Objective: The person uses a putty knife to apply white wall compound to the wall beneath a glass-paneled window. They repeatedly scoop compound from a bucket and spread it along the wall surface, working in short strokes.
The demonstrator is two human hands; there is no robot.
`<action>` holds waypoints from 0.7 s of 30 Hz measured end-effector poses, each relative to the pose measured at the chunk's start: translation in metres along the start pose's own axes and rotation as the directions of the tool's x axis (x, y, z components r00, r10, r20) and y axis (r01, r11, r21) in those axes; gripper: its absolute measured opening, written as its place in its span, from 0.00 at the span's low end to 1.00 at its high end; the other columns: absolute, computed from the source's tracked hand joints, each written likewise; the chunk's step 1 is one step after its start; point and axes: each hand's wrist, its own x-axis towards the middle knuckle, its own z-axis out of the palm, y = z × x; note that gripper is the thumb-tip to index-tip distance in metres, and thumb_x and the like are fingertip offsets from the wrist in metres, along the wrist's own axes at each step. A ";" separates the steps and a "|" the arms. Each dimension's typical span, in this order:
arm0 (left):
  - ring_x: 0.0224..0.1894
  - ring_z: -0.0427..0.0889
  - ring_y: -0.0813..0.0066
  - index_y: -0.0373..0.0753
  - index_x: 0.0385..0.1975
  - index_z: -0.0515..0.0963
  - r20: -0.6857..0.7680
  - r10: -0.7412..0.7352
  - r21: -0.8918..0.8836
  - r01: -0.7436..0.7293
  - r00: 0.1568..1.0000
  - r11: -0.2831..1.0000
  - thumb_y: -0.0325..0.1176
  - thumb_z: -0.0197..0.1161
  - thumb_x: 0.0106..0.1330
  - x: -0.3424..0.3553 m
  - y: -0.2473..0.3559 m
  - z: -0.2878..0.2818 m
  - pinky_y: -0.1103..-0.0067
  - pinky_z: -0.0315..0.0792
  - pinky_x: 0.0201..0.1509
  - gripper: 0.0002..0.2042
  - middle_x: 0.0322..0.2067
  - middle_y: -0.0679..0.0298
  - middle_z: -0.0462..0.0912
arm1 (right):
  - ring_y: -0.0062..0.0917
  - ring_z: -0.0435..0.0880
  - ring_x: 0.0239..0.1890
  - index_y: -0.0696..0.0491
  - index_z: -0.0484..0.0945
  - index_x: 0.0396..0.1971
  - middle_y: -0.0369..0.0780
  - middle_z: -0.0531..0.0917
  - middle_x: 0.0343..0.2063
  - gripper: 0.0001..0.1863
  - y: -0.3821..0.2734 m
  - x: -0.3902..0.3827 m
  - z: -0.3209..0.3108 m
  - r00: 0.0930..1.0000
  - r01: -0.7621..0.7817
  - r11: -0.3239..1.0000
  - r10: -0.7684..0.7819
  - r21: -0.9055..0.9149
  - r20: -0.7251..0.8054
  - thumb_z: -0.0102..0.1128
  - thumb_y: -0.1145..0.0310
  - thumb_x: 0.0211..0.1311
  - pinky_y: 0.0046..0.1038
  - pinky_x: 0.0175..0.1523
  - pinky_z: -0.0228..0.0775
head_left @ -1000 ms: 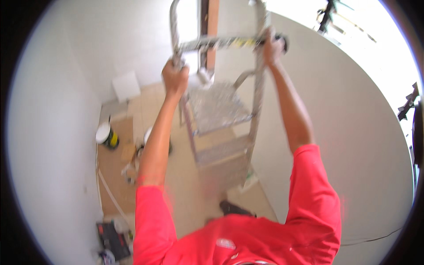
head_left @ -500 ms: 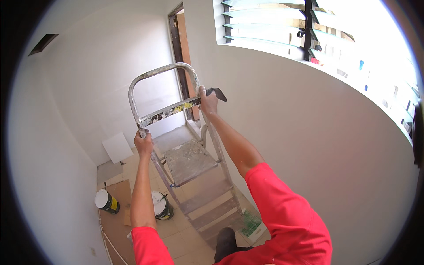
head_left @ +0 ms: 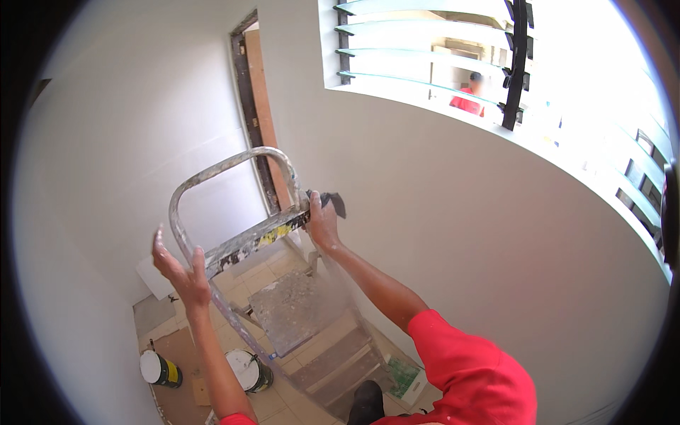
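A paint-spattered metal stepladder (head_left: 292, 312) stands tilted in view in front of me, its rounded top rail rising above a flat platform and lower steps. My left hand (head_left: 185, 282) is open, fingers stretched upward, at the left side of the top rail; whether the thumb touches the metal I cannot tell. On the right end of the crossbar (head_left: 262, 237), which has yellow and dark patches, my right hand (head_left: 323, 225) is closed. Out of that same hand sticks a dark flat blade (head_left: 337, 204), like a scraper; its handle is hidden.
Two paint buckets (head_left: 161, 368) stand at the lower left, one on a brown sheet (head_left: 193, 343). A white panel (head_left: 154, 278) leans by the far wall near a doorway (head_left: 249, 92). Louvred windows (head_left: 418, 53) open on the right; a person in red (head_left: 467, 103) is outside. A green-and-white item (head_left: 405, 379) lies on the floor.
My left hand has let go of the rail and opened. The ladder's top appears lower and further left. My right hand stays on it. The person outside has come into view.
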 end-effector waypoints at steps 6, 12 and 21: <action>0.61 0.79 0.52 0.39 0.62 0.75 0.586 -0.148 0.287 -0.034 0.796 0.957 0.64 0.58 0.68 0.166 0.082 0.087 0.60 0.75 0.61 0.35 0.56 0.50 0.81 | 0.59 0.82 0.42 0.64 0.73 0.41 0.61 0.82 0.35 0.18 -0.046 0.002 -0.038 0.998 0.035 0.770 -0.062 -0.637 -0.021 0.49 0.60 0.77 0.50 0.48 0.72; 0.52 0.86 0.50 0.40 0.56 0.81 0.637 -0.432 0.661 -0.163 0.639 0.733 0.73 0.59 0.60 0.178 0.104 0.105 0.58 0.79 0.54 0.41 0.48 0.54 0.87 | 0.51 0.84 0.38 0.61 0.75 0.47 0.56 0.82 0.37 0.10 -0.218 -0.005 -0.143 0.876 0.228 0.510 -0.479 -0.829 -0.054 0.58 0.78 0.68 0.42 0.43 0.76; 0.55 0.84 0.55 0.43 0.59 0.78 0.590 -0.394 0.684 -0.178 0.705 0.707 0.72 0.59 0.61 0.166 0.091 0.111 0.60 0.78 0.55 0.39 0.54 0.59 0.84 | 0.43 0.77 0.65 0.63 0.80 0.56 0.47 0.82 0.60 0.24 -0.349 -0.038 -0.231 0.730 -0.290 -0.402 -0.680 -0.869 0.071 0.60 0.84 0.56 0.40 0.71 0.69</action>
